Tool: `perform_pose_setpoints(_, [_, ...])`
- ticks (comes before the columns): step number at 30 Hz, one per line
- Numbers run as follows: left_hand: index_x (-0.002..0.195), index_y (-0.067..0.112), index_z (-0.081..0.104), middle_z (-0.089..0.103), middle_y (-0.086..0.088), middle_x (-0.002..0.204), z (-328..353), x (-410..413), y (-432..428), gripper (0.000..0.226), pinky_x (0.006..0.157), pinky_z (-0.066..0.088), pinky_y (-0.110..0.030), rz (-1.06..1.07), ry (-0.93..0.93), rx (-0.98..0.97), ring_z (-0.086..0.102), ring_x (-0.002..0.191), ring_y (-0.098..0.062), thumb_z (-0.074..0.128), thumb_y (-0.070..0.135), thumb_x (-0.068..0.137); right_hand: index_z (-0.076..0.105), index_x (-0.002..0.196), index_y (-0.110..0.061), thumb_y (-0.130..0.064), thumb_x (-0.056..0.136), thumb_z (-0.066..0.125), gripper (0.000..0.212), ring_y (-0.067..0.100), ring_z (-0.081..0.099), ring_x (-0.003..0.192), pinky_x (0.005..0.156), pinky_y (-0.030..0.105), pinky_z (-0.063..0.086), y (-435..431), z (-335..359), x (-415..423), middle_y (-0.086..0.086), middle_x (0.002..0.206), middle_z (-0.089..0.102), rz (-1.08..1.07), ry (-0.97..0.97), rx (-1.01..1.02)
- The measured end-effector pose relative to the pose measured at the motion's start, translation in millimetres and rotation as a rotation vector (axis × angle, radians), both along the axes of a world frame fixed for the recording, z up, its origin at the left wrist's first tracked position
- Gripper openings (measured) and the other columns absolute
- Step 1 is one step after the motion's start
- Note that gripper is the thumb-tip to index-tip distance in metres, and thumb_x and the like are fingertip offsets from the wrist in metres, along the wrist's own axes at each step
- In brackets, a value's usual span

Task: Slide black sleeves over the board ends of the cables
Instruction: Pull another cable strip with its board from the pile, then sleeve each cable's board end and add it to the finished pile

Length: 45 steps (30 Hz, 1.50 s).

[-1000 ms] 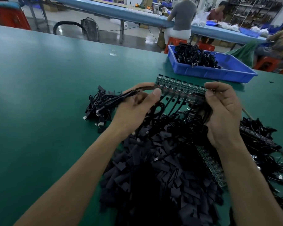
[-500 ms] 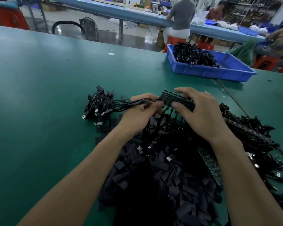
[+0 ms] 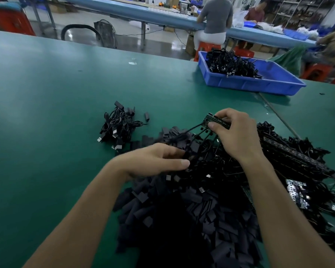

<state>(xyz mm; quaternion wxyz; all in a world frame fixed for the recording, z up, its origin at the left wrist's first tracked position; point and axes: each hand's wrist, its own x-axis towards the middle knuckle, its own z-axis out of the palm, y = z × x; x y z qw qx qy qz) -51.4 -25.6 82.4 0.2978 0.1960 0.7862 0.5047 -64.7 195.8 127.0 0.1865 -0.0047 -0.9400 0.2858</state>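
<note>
1. Your right hand [image 3: 238, 138], right of centre in the frame, has its fingers [image 3: 214, 125] clamped on a green board [image 3: 209, 119], thumb on the lower edge and fingertips over the top.
2. Black cables [image 3: 193, 130] run from the board's lower edge down and left into the heap.
3. Your left hand [image 3: 155, 161], at centre, is blurred. Its fingers [image 3: 173, 151] curl over the black sleeves [image 3: 182, 219], but you cannot tell whether they hold one.
4. The sleeves lie in a loose heap on the green counter [image 3: 46, 113], filling the lower centre.
5. More boards with cables [image 3: 290, 151] lie stacked at the right.
6. A small cable bundle [image 3: 116, 126] sits left of centre, apart from the heap.
7. A blue tray [image 3: 249, 85] of cables stands at the upper right.
</note>
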Motion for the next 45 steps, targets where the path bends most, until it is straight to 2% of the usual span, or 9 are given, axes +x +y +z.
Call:
perform_pose_setpoints(3, [0.082,0.028,0.077,0.078,0.002,0.093,20,6,-2,0.025,0.058,0.053,-0.016,0.176,0.023,0.323,0.071,0.073,-0.007,0.070,0.052,0.080,0.073,0.110,-0.019,-0.031,0.089,0.075,0.025,0.024,0.066,0.106,0.102,0.051,0.045,6,2,1,-0.003,0.102,0.072,-0.010,0.016,0.020])
perform_pose_setpoints(5, [0.065,0.023,0.070,0.070,0.005,0.067,29,1,8,0.030,0.048,0.043,-0.014,0.410,0.244,0.417,0.055,0.051,-0.004,0.072,0.048,0.081,0.073,0.108,-0.022,-0.032,0.089,0.074,0.022,0.024,0.066,0.103,0.103,0.053,0.044,8,7,2,-0.008,0.095,0.067,0.032,0.026,-0.021])
perform_pose_setpoints(8, [0.079,0.024,0.066,0.067,0.010,0.074,34,-12,31,0.019,0.062,0.049,-0.021,0.538,0.584,0.407,0.058,0.065,-0.009,0.076,0.038,0.087,0.070,0.093,-0.031,-0.032,0.088,0.075,0.007,0.016,0.066,0.087,0.094,0.044,0.050,9,17,4,-0.012,0.085,0.069,0.156,0.036,-0.088])
perform_pose_setpoints(12, [0.085,0.032,0.064,0.067,0.015,0.083,33,-26,53,0.013,0.069,0.044,-0.014,0.458,0.667,0.328,0.061,0.078,-0.002,0.077,0.031,0.087,0.070,0.084,-0.028,-0.027,0.085,0.079,0.009,0.006,0.064,0.070,0.069,0.021,0.050,8,26,6,-0.007,0.077,0.071,0.332,-0.005,-0.186])
perform_pose_setpoints(18, [0.076,0.021,0.062,0.054,0.014,0.062,13,-32,56,0.020,0.054,0.036,-0.015,0.430,0.415,0.574,0.041,0.056,-0.005,0.075,0.013,0.088,0.069,0.084,-0.025,-0.018,0.090,0.073,0.011,0.002,0.061,0.070,0.071,0.019,0.051,12,19,2,-0.009,0.076,0.070,0.442,-0.104,-0.273])
perform_pose_setpoints(32, [0.075,0.022,0.072,0.065,0.009,0.068,13,-43,51,0.010,0.067,0.051,-0.019,0.325,0.117,0.780,0.057,0.063,-0.005,0.069,0.028,0.082,0.072,0.082,-0.023,-0.008,0.093,0.068,0.018,0.002,0.062,0.070,0.073,0.018,0.053,15,14,-6,-0.011,0.072,0.070,0.490,-0.142,-0.458])
perform_pose_setpoints(37, [0.091,0.017,0.057,0.071,0.005,0.079,22,-43,34,0.015,0.076,0.057,-0.030,0.547,0.298,0.884,0.068,0.078,-0.013,0.051,0.022,0.103,0.072,0.092,-0.029,-0.022,0.092,0.071,0.007,0.004,0.065,0.077,0.088,0.038,0.056,25,17,-6,-0.016,0.080,0.068,0.060,0.157,-0.177])
perform_pose_setpoints(40, [0.094,0.024,0.053,0.068,0.005,0.072,30,-37,19,0.011,0.056,0.053,-0.024,0.660,0.568,0.850,0.062,0.056,-0.010,0.048,0.025,0.105,0.074,0.100,-0.023,-0.028,0.094,0.068,0.010,0.022,0.069,0.087,0.093,0.053,0.051,22,19,-3,-0.007,0.086,0.071,-0.113,0.260,-0.093])
perform_pose_setpoints(45, [0.085,0.042,0.064,0.060,0.012,0.060,23,-33,4,0.018,0.047,0.039,-0.012,0.667,0.717,0.537,0.047,0.047,0.001,0.061,0.031,0.098,0.075,0.097,-0.026,-0.033,0.093,0.068,0.010,0.024,0.068,0.096,0.095,0.045,0.048,-8,16,4,-0.003,0.098,0.075,-0.031,0.014,0.287])
